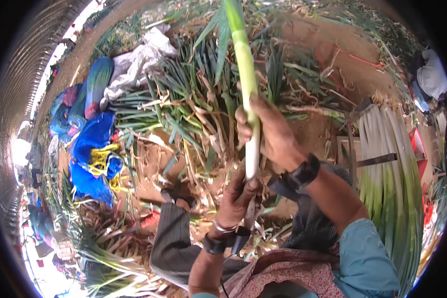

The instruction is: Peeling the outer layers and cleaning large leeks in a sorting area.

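A long green onion [245,64] stands nearly upright in front of me, its white shaft low and its green leaves running out past the top edge. My right hand [273,130] is closed around the middle of the shaft, thumb lying along it. Lower down, my left hand [235,201] grips the white part near the root end with its fingers closed. The root end itself is partly hidden by that hand. Beyond both hands lies a loose heap of untrimmed green onions [184,89] with drooping leaves and dry outer skins.
On my right, trimmed green onions [390,174] lie in a rack with a dark strap [377,160] across them. To the left are a blue bag with yellow cord [92,154], rolled mesh sacks [97,87] and a white sack [141,59]. Peeled skins litter the brown ground [352,74].
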`<state>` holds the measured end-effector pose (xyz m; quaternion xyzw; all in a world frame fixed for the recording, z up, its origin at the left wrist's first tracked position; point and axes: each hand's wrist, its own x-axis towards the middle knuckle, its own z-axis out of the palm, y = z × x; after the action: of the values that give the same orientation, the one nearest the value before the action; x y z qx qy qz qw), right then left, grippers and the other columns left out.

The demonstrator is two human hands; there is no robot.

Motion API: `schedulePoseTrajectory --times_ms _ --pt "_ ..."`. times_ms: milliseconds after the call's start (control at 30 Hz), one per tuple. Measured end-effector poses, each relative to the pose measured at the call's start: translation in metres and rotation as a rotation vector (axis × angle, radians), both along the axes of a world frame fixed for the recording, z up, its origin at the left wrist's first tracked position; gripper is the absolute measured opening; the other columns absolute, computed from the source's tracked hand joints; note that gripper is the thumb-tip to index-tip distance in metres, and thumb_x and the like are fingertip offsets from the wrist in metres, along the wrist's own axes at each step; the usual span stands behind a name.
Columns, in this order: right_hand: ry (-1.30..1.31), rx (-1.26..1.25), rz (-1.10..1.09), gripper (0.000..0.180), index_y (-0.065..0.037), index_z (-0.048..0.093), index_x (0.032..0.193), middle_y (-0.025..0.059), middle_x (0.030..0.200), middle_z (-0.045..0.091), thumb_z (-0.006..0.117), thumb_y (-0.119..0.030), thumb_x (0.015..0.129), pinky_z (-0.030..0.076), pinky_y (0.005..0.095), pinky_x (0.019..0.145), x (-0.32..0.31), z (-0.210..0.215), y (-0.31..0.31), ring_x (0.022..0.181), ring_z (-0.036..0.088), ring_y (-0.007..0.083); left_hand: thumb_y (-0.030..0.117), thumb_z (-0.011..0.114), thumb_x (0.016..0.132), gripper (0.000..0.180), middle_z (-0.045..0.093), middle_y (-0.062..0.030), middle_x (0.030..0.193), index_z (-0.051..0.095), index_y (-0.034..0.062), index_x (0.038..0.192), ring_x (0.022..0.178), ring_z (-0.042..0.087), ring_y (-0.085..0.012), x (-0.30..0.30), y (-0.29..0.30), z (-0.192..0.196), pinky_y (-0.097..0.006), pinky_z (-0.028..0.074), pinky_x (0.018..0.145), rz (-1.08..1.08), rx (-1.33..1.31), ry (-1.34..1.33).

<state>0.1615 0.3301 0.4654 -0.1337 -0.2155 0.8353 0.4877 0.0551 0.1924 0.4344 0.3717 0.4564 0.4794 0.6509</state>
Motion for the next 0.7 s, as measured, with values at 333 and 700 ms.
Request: schedulePoseTrajectory --times_ms 333,700 --pt "-0.016 -0.251 -0.187 0.017 -0.009 0.037 0.093 0.0050 0.073 0.046 0.047 -0.022 0.093 0.039 0.0280 0.050 0.003 -0.025 0.017 0.055 0.042 0.0123 0.027 0.062 0.084 0.049 0.035 0.0022 0.065 0.036 0.0030 0.119 0.049 0.033 -0.0062 -0.033 -0.136 0.001 -0.021 0.029 0.041 0.142 -0.292 -0.642" --pt "-0.438 -0.379 -0.182 0.019 -0.006 0.046 0.100 0.0051 0.066 0.049 0.054 -0.018 0.087 0.039 0.0285 0.039 -0.063 -0.044 0.008 0.045 0.045 0.0133 0.036 0.062 0.083 0.066 0.057 -0.0066 0.066 0.035 -0.0054 0.127 0.041 0.041 -0.0084 -0.014 -0.206 0.071 -0.024 0.032 0.037 0.619 -0.261 0.005"
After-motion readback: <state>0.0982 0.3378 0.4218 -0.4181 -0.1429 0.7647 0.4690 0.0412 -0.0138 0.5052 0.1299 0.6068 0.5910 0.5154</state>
